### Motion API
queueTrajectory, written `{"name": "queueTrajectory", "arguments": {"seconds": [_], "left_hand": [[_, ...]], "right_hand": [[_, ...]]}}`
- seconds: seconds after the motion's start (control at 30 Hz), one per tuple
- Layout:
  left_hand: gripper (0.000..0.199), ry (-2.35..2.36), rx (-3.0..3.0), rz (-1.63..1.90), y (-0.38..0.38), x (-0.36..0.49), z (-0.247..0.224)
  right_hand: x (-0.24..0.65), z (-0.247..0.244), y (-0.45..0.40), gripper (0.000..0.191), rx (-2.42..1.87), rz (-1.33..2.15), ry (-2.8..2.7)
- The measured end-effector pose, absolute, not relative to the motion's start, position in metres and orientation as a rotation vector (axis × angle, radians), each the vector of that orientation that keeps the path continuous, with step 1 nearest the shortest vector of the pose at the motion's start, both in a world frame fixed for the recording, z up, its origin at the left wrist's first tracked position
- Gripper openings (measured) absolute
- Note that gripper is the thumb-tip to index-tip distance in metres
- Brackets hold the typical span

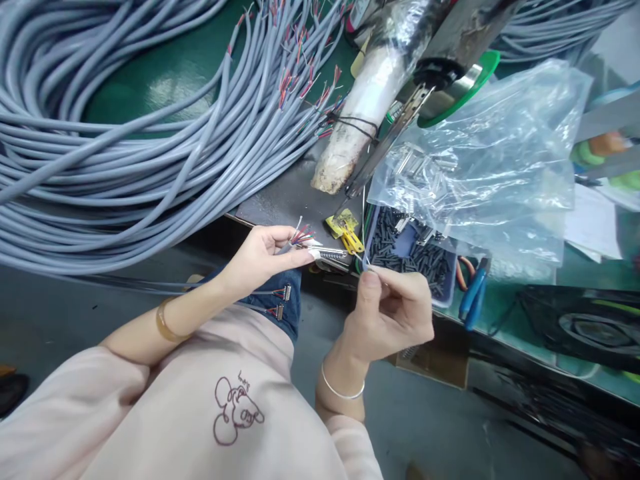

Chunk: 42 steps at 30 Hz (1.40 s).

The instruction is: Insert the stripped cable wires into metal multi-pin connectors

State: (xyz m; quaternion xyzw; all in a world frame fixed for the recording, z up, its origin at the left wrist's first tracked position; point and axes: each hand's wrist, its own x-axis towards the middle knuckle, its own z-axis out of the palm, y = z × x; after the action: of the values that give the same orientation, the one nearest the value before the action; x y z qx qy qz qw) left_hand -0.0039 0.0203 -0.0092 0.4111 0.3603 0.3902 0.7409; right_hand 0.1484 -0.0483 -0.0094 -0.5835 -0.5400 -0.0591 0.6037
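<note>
Between the thumb and fingers of my left hand (267, 257) are a grey cable's stripped end, with fanned-out coloured wires (301, 237), and a small metal multi-pin connector (331, 253). My right hand (393, 303) is closed in a pinch on a thin silvery solder wire (365, 217), just right of the connector. Its other fingers are curled in. Above the connector, a soldering iron (380, 150) points down toward a yellow piece (346, 230) on the bench edge. Two finished-looking cable ends with connectors (283, 301) lie across my lap.
A large bundle of grey cables (150, 167) covers the left bench. A white wrapped tube (357, 127) slants beside the iron, near a green-rimmed spool (463, 93). Right of it are a clear plastic bag (490, 153), a bin of small black pieces (447, 293) and blue-handled pliers (473, 297).
</note>
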Motion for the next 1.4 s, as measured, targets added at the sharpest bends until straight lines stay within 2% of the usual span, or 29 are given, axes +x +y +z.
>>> {"name": "queueTrajectory", "arguments": {"seconds": [0.2,0.3,0.43,0.53,0.6,0.73,0.87,1.1,1.4], "left_hand": [[0.034,0.744,0.853,0.811,0.021,-0.003,-0.006],[0.033,0.720,0.810,0.784,0.021,-0.002,-0.005],[0.025,0.681,0.739,0.789,0.019,-0.003,-0.009],[0.019,0.683,0.800,0.771,0.017,-0.003,-0.012],[0.017,0.718,0.901,0.777,0.014,-0.003,-0.011],[0.011,0.813,1.068,0.818,0.009,-0.002,-0.009],[0.015,0.854,1.166,0.809,0.005,-0.002,-0.010],[0.016,0.828,1.201,0.813,0.005,-0.003,-0.011],[0.015,0.864,1.242,0.826,0.005,-0.005,-0.011]], "right_hand": [[0.145,-0.008,-0.051,0.008,-1.377,0.263,-1.312],[0.142,-0.009,-0.049,0.012,-1.337,0.336,-1.317],[0.141,-0.010,-0.046,0.015,-1.293,0.147,-1.214],[0.143,-0.006,-0.044,0.011,-1.263,-0.105,-1.117],[0.145,-0.003,-0.045,0.006,-1.298,-0.149,-1.127],[0.151,0.002,-0.050,0.007,-1.462,-0.020,-1.258],[0.155,0.002,-0.052,0.017,-1.508,0.097,-1.357],[0.154,0.005,-0.050,0.020,-1.501,0.194,-1.415],[0.152,0.001,-0.053,0.005,-1.511,0.220,-1.407]]}}
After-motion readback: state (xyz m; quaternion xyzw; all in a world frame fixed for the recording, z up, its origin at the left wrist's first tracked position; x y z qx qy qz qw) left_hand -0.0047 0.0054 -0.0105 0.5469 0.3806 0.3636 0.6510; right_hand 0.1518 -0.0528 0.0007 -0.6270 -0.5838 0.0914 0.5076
